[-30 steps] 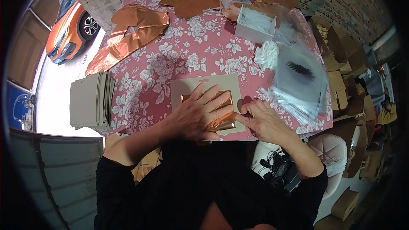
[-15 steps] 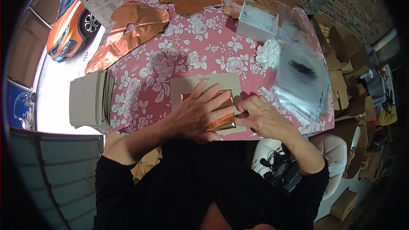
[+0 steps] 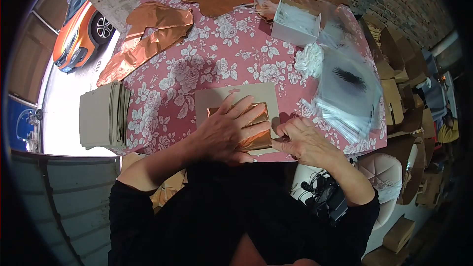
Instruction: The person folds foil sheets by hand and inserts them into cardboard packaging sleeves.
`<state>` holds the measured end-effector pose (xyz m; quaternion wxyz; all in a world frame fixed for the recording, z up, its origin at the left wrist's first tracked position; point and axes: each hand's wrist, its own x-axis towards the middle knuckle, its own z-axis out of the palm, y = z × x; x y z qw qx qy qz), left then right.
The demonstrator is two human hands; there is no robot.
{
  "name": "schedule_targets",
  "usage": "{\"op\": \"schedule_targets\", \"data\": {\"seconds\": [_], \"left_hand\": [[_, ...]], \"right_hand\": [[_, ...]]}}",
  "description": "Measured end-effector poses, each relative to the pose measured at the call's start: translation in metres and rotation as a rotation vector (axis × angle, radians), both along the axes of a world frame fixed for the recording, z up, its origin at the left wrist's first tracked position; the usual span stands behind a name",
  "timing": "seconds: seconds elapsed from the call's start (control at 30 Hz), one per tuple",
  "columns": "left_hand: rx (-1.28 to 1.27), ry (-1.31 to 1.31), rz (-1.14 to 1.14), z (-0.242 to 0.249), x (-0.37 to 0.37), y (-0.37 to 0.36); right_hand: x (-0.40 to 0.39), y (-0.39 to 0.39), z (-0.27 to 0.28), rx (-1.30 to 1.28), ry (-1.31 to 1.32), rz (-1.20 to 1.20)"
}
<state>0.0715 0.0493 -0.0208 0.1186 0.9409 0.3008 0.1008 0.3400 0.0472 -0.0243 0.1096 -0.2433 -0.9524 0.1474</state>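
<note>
A folded copper-coloured foil sheet (image 3: 256,143) lies on a grey cardboard card (image 3: 266,92) with a hang slot, at the table's front edge. My left hand (image 3: 229,128) rests flat on the foil with its fingers spread, covering much of it. At the foil's lower right corner is my right hand (image 3: 306,140), its fingers curled and the thumb against the index finger. The thumb tip reaches the foil's edge. Whatever sits between those fingertips is hidden.
A stack of grey cards (image 3: 101,118) stands at the left. On the right are clear plastic sleeves (image 3: 345,96), a crumpled white bundle (image 3: 309,60) and a white box (image 3: 295,27) of pale items. Copper foil balloons (image 3: 148,37) lie farther back on the floral tablecloth (image 3: 197,76).
My right hand has shifted slightly to the right, away from the foil's side. The foil's right edge looks flatter and straighter. My left hand stays pressed on it.
</note>
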Motion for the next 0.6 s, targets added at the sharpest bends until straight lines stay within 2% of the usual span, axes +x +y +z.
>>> {"op": "schedule_targets", "data": {"seconds": [0.2,0.3,0.4,0.6], "left_hand": [[0.011,-0.028,0.020,0.001,0.001,-0.001],[0.038,-0.054,0.012,0.001,0.001,0.000],[0.055,-0.039,0.025,0.000,0.002,0.000],[0.024,-0.077,0.032,0.000,0.001,0.000]], "right_hand": [[0.014,-0.005,-0.001,-0.034,0.034,-0.025],[0.011,-0.011,0.002,0.020,0.157,-0.029],[-0.014,-0.025,0.000,0.100,0.110,0.030],[-0.021,-0.042,-0.014,-0.005,-0.043,0.006]]}}
